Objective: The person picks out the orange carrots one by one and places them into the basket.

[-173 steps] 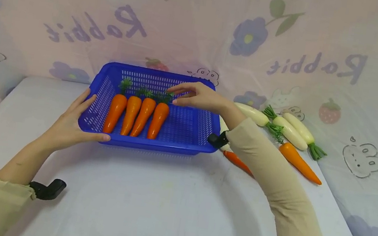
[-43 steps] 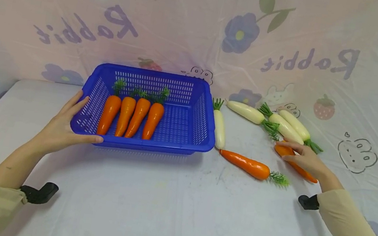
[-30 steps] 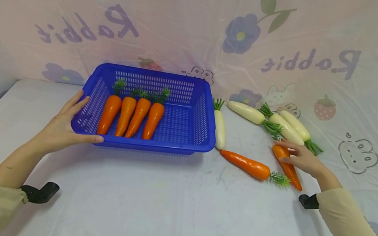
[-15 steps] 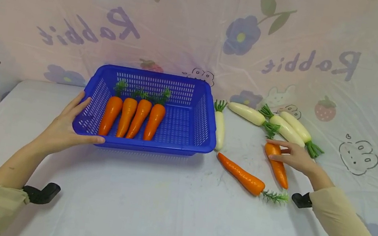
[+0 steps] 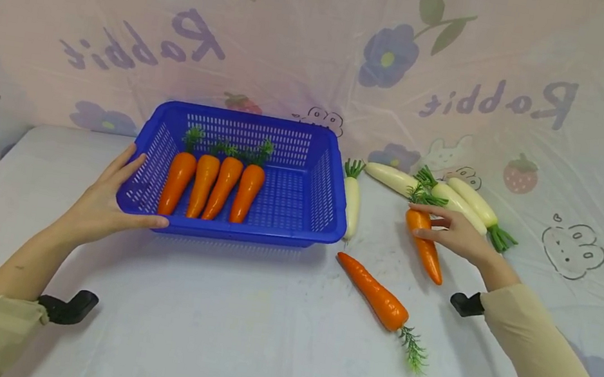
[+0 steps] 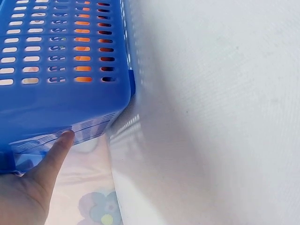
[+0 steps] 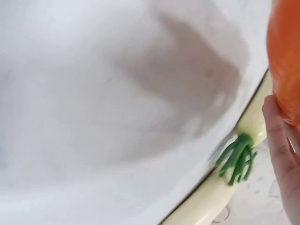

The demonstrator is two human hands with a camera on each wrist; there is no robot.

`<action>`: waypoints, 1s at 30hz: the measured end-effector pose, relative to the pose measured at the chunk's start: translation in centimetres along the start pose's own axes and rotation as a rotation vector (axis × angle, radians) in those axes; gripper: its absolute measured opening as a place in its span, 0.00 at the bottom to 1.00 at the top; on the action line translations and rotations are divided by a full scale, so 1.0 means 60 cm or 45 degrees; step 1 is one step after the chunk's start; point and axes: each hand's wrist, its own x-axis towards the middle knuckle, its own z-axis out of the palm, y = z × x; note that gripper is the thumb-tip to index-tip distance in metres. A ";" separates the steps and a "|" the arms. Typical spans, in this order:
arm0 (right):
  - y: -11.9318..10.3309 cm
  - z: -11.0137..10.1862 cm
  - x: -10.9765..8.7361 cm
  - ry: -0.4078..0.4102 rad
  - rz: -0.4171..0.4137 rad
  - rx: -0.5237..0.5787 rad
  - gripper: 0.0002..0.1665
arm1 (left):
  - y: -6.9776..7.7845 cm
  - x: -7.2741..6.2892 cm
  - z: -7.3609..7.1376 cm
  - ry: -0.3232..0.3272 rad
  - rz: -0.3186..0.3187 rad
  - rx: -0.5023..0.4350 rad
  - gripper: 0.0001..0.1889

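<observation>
My right hand (image 5: 461, 235) pinches an orange carrot (image 5: 425, 254) near its leafy top, thumb on the near side; its tip points toward me. In the right wrist view, fingers (image 7: 280, 140) lie against the carrot (image 7: 286, 61), with a shadow on the table beside it. My left hand (image 5: 97, 207) rests against the left front corner of a blue plastic basket (image 5: 249, 231), fingers spread, thumb straight along the front rim. Several carrots (image 5: 176, 186) lie side by side in the basket's left part, leaves to the back. Another carrot (image 5: 376, 294) lies on the table between basket and right hand.
A white daikon (image 5: 351, 206) lies right beside the basket. Further right, more daikons (image 5: 460, 209) with green tops lie near the table's back edge, close behind the held carrot. A printed curtain (image 5: 300, 45) hangs behind the white table (image 5: 200, 323).
The right hand left the basket, took hold of a carrot at the right, and has drawn it leftward, swinging its tip toward me. The loose carrot has turned, leaves now nearer me. Left hand stays.
</observation>
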 end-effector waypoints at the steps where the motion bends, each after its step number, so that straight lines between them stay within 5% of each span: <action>1: -0.005 0.000 0.003 0.005 -0.010 0.018 0.34 | 0.000 0.000 0.000 0.003 0.003 0.000 0.61; 30: -0.170 -0.034 0.079 0.114 0.007 0.241 0.35 | 0.000 -0.001 0.000 -0.002 0.001 -0.014 0.62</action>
